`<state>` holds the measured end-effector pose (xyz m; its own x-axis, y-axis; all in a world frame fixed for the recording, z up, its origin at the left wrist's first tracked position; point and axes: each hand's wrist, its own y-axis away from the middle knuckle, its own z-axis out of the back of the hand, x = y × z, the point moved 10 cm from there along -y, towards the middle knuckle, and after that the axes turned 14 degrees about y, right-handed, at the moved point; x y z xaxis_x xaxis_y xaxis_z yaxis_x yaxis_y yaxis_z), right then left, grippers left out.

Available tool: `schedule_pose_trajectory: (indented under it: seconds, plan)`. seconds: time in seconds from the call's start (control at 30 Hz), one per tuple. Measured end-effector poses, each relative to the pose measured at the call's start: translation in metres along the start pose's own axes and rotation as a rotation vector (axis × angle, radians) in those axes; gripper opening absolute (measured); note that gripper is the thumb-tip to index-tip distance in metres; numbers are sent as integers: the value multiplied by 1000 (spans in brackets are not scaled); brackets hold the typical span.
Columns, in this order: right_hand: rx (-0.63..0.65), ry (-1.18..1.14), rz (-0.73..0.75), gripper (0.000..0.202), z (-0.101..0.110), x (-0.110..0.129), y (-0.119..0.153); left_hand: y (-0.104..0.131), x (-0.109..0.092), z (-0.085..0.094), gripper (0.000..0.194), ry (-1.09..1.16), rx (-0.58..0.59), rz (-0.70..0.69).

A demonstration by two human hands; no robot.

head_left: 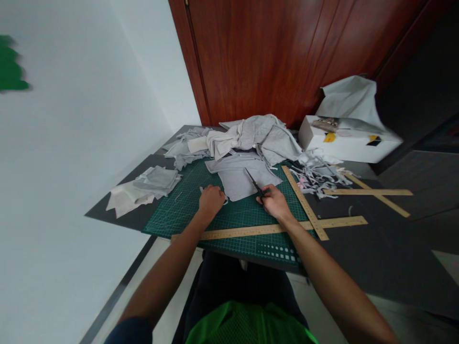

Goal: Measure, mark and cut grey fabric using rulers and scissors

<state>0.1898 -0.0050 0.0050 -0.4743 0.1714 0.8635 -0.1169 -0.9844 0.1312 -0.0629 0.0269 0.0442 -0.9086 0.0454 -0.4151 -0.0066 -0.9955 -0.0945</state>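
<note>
L. hand (212, 201) curls round a pale strip (225, 201); R. hand (275, 202) grips scissors (254, 180) at the handle end, blades over grey cloth (234, 184), contact unclear. Cloth lies on mat (186, 205), betw. & just beyond hands: prob. light, soft, floppy, best pinched at its near edge; scissors prob. stiff, heavier, best held by the loops.

I note matt, lightly creased cloth in the grey fabric panel (233, 179); dark metal-looking blades on the scissors (255, 184); matt, plastic-looking cutting mat (172, 210); smooth, bare-looking wood in the ruler (247, 231); glossy, grained wood across the door (251, 62).
</note>
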Motion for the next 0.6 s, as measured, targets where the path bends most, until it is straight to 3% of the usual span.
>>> schedule_pose_trajectory:
  seconds: [0.13,0.37,0.6]
  plan:
    - [-119,183,85,28,5,1,-4,11,2,-2,36,-125,3,12]
    - [-114,229,123,31,-1,-1,-2,4,-2,-13,30,-100,80,-95]
    - [-93,290,139,35,-5,1,2,-10,10,-10,23,-25,119,10]
